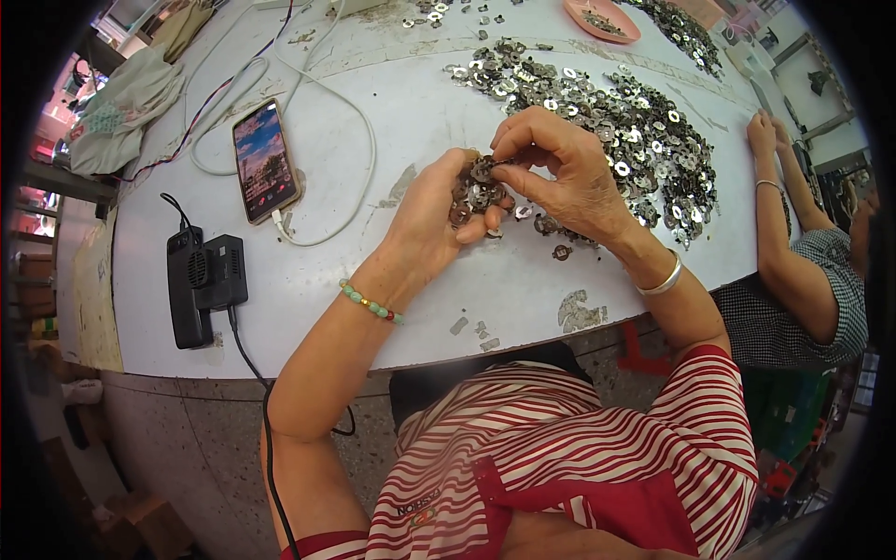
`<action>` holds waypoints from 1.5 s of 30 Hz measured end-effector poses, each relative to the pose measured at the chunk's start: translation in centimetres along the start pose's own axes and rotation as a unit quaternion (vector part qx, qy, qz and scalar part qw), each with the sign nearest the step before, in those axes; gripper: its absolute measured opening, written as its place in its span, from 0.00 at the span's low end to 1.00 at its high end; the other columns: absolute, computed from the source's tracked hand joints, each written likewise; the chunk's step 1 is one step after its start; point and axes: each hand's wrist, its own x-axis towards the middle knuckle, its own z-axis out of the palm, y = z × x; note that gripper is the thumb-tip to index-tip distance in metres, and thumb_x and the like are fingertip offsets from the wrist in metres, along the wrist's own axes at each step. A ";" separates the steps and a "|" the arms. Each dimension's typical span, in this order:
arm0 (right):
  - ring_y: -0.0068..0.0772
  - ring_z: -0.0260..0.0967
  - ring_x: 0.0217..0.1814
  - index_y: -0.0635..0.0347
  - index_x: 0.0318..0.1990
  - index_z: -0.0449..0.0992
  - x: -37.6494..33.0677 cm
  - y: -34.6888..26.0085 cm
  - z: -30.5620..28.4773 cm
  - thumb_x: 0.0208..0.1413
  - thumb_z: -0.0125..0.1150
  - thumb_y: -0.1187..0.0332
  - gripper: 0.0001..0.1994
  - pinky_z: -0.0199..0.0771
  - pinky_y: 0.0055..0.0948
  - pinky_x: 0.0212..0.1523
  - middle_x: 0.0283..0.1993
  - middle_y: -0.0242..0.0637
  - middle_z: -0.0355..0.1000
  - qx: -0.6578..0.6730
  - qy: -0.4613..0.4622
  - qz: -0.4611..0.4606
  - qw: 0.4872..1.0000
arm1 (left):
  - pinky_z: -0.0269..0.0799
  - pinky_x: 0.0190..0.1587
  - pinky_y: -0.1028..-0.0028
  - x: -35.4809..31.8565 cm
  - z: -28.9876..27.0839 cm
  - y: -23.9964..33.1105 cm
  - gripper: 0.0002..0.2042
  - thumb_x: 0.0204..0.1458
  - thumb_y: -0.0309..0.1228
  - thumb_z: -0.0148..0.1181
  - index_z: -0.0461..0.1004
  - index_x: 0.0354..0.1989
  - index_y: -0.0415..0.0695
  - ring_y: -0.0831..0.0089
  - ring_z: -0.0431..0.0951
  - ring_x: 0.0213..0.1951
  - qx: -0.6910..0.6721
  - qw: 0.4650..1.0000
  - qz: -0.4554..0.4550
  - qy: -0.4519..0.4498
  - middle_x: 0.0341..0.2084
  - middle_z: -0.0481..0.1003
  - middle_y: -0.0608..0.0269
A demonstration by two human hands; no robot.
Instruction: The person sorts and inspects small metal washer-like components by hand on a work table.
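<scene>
Cupped upward above the white table, my left hand (439, 205) holds a clump of small metal parts (478, 198), dark and silvery, some ring-shaped. Its fingers curl around them. My right hand (560, 168) meets it from the right, thumb and forefinger pinched at a small dark metal part at the top of the clump. The exact shape of that part is hard to make out. Just beyond and to the right of my hands spreads a large pile of similar metal parts (644, 140), many with round holes. A loose part (561, 253) lies below my right wrist.
A phone (266, 163) with a white cable lies on the table (317, 317) to the left. Nearer stand a black power bank and boxy device (219, 271) with a black cord. A pink dish (602, 21) sits far right. Another person's arms (770, 177) rest at the right edge.
</scene>
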 end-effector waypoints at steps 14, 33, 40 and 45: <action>0.21 0.72 0.33 0.66 0.35 0.75 0.0 -0.5 -0.3 0.50 0.59 0.77 0.05 0.74 0.19 0.34 0.35 0.33 0.72 0.040 -0.019 0.015 0.999 | 0.57 0.09 0.83 0.1 0.0 0.0 0.16 0.59 0.35 0.37 0.67 0.35 0.35 0.71 0.71 0.19 0.002 0.999 0.029 0.018 0.25 0.72 0.51; 0.20 0.69 0.31 0.68 0.39 0.76 0.4 0.6 -1.5 0.55 0.60 0.70 0.09 0.72 0.16 0.34 0.34 0.35 0.74 0.427 -0.055 0.285 0.856 | 0.59 0.13 0.80 -0.3 -0.1 0.1 0.14 0.57 0.35 0.40 0.68 0.37 0.35 0.70 0.72 0.20 0.015 0.999 0.042 0.024 0.25 0.72 0.52; 0.16 0.69 0.34 0.63 0.38 0.79 0.3 -1.1 -0.5 0.53 0.60 0.72 0.07 0.68 0.16 0.32 0.33 0.31 0.74 0.080 -0.063 0.039 0.994 | 0.60 0.13 0.79 -0.1 -0.1 0.2 0.14 0.57 0.35 0.41 0.68 0.37 0.35 0.67 0.75 0.22 -0.024 0.999 0.042 0.003 0.26 0.73 0.51; 0.20 0.70 0.32 0.61 0.37 0.78 0.8 0.6 -1.8 0.52 0.60 0.72 0.06 0.70 0.20 0.33 0.32 0.31 0.74 -0.053 0.010 0.040 0.998 | 0.57 0.12 0.81 -0.1 -1.3 1.5 0.14 0.56 0.34 0.42 0.70 0.32 0.35 0.68 0.72 0.22 -0.122 0.992 0.044 0.004 0.25 0.72 0.51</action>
